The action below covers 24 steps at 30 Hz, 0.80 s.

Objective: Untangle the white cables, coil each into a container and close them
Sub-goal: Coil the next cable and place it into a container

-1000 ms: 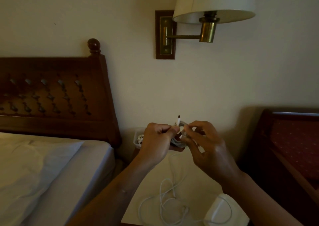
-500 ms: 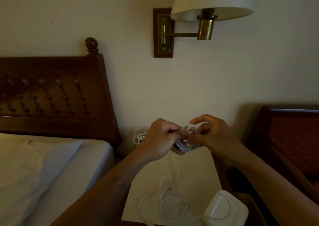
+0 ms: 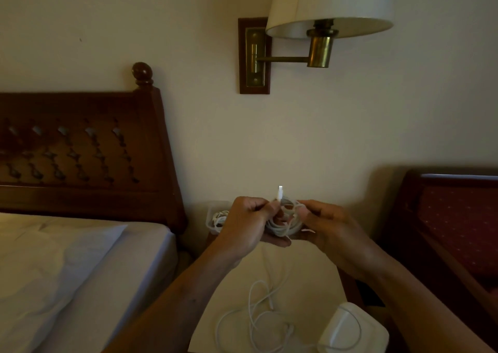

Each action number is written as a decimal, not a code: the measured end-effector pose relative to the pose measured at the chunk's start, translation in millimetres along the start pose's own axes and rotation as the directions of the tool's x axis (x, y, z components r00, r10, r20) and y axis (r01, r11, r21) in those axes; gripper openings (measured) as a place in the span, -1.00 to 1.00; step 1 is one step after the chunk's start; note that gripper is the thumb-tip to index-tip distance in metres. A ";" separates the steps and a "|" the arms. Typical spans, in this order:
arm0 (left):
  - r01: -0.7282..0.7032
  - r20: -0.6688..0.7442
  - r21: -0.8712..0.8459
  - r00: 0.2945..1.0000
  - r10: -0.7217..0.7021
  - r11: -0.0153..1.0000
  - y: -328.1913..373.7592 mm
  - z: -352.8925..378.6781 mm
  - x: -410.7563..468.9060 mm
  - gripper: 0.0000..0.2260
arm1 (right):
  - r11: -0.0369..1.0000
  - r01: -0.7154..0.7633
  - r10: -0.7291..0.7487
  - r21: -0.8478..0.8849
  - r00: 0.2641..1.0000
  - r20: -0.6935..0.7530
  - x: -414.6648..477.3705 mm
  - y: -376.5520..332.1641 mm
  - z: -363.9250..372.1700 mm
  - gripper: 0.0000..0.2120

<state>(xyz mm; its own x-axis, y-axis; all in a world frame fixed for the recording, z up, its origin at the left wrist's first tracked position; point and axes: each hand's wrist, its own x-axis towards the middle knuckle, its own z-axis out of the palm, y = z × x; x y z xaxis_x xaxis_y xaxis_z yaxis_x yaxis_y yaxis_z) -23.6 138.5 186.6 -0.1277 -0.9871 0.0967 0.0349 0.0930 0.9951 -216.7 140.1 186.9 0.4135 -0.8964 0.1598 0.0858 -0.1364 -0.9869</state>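
Observation:
My left hand (image 3: 246,224) grips a coiled white cable (image 3: 283,224) above the bedside table, and its plug end (image 3: 280,192) sticks up between thumb and finger. My right hand (image 3: 330,227) pinches the coil's right side. Behind my left hand stands a clear container (image 3: 214,217) with another white cable coiled inside. A loose white cable (image 3: 258,317) lies tangled on the pale tabletop (image 3: 310,277) near me. It runs over a white lid (image 3: 353,328) at the front right.
A bed with white sheets (image 3: 67,271) and a dark wooden headboard (image 3: 80,150) lies to the left. A wall lamp (image 3: 323,10) hangs above the table. A second dark headboard with red padding (image 3: 458,217) stands at the right.
The plug end, tucked down between my hands half a second ago, now points up again. My right hand has shifted to the coil's right side.

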 end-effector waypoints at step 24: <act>-0.455 0.052 0.474 0.869 0.492 0.754 5.3 15.3 -6.9 -0.89 | 0.963 0.025 -0.025 0.267 1.000 -0.005 0.3 10.6 -8.9 -0.63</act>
<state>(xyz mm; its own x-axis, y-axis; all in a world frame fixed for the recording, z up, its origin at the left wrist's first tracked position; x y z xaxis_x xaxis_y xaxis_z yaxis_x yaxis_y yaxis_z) -37.7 147.8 191.6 -0.1458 -0.8053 0.5747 -0.3850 0.5813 0.7168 -223.7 134.7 176.3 0.4068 -0.8948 0.1840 0.3349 -0.0413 -0.9414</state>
